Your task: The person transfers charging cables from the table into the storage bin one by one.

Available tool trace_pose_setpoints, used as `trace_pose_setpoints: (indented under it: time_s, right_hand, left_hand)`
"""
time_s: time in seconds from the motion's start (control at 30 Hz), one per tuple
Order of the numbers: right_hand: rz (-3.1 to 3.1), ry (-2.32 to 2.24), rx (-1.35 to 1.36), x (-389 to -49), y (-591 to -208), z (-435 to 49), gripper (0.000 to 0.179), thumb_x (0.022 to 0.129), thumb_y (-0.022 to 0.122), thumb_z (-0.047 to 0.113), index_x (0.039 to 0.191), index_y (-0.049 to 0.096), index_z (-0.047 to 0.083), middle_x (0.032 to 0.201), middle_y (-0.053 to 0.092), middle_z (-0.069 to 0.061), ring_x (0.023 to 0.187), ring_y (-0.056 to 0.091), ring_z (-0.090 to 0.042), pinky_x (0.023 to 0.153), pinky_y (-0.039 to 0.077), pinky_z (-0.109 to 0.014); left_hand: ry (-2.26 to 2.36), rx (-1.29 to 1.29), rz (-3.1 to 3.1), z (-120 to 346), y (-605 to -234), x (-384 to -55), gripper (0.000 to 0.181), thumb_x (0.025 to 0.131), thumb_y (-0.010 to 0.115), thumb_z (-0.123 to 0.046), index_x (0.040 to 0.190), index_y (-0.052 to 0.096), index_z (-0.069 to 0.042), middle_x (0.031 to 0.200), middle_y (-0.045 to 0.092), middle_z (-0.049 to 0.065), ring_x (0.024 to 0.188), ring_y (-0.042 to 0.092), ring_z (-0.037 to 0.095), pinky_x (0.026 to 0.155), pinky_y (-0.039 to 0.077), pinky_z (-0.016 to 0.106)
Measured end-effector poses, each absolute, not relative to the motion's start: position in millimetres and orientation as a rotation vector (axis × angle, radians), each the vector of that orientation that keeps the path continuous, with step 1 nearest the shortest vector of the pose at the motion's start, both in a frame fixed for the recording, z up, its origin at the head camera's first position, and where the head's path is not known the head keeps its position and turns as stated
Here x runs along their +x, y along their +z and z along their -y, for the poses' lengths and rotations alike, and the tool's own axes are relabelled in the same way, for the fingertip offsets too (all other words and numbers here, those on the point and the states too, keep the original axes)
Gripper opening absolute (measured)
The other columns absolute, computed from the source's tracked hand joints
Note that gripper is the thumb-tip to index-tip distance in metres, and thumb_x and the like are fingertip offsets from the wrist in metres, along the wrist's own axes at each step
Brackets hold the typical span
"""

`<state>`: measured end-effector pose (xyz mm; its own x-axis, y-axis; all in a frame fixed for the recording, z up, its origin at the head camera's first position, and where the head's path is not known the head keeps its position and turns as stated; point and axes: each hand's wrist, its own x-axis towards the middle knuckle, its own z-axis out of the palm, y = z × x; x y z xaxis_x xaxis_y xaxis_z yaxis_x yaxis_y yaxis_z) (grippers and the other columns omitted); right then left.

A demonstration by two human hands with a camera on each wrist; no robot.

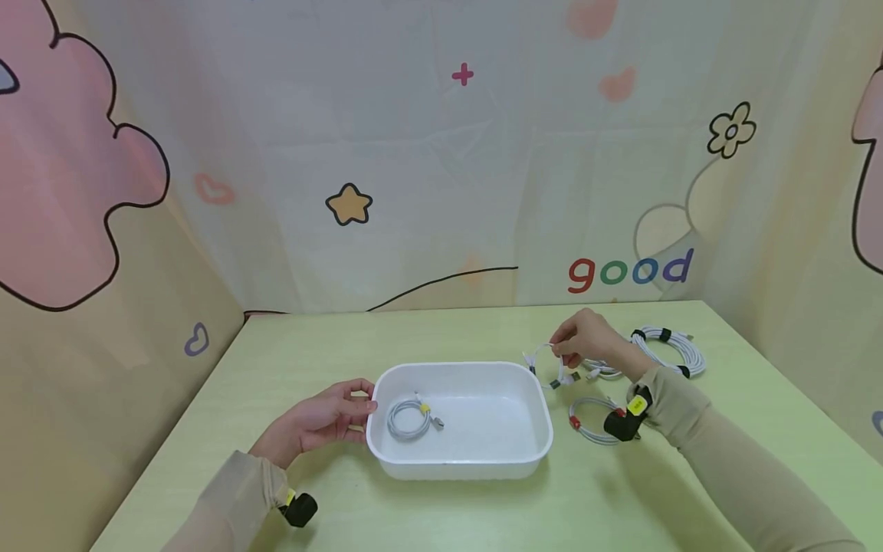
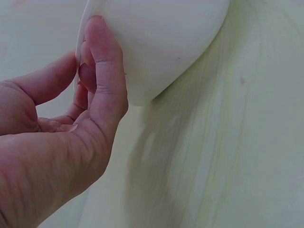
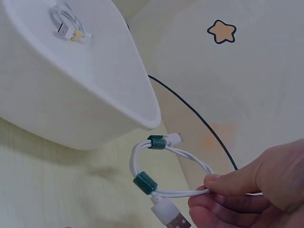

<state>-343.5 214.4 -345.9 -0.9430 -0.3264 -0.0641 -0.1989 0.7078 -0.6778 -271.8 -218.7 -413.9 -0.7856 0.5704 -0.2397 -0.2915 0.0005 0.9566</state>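
A white plastic tub [image 1: 483, 471] stands mid-table. My left hand [image 1: 336, 414] grips its left rim, thumb on one side and fingers on the outer wall in the left wrist view. Inside the tub, to the left, lies a coiled USB cable [image 1: 408, 420] with a yellow tie. Off the tub's right back corner, my right hand [image 1: 593, 337] pinches a small coiled white USB cable [image 3: 180, 193] between thumb and fingers. Two dark green straps [image 3: 145, 183] bind that coil, and its USB plug [image 3: 166, 212] hangs at the bottom.
Right of the tub lies a coiled cable [image 1: 595, 440] with red ties, partly behind the right wrist camera [image 1: 624, 422]. Farther back right is a larger white cable coil [image 1: 690, 359] with black straps. Another coil [image 1: 603, 371] shows partly under the right hand. A printed curtain [image 1: 414, 153] borders the table.
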Motion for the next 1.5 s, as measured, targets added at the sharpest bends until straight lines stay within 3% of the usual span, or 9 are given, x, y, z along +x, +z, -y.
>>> trace_pose_setpoints:
  time_s: [0.6,0.83,1.5]
  right_hand:
    - [-2.708,-1.099,-0.449,-337.7,-312.3,-203.8,0.02,0.089,0.066,0.005,0.102,0.066,-0.01,0.077,0.069,-0.017,0.062,0.064,-0.015,0.067,0.059,-0.033]
    - [-2.656,-1.119,-0.453,-338.4,-319.5,-189.3,0.017,0.088,0.066,0.003,0.1,0.067,-0.01,0.079,0.069,-0.02,0.061,0.064,-0.015,0.065,0.059,-0.031]
    - [-2.59,-1.044,-0.51,-323.2,-334.7,-112.6,0.012,0.086,0.07,0.007,0.096,0.072,0.0,0.077,0.07,-0.011,0.057,0.062,-0.016,0.06,0.057,-0.027]
  left_hand:
    - [1.858,0.295,-1.662,219.1,-410.8,-271.8,0.018,0.097,0.054,-0.008,0.111,0.042,-0.007,0.094,0.062,0.0,0.079,0.063,0.011,0.072,0.058,0.03]
    - [1.859,0.289,-1.657,218.5,-411.8,-270.4,0.018,0.097,0.054,-0.008,0.111,0.042,-0.007,0.094,0.063,0.0,0.08,0.063,0.011,0.071,0.057,0.029]
    - [1.858,0.277,-1.674,217.4,-412.5,-270.7,0.017,0.097,0.053,-0.007,0.11,0.042,-0.008,0.093,0.062,0.0,0.078,0.063,0.011,0.071,0.058,0.03]
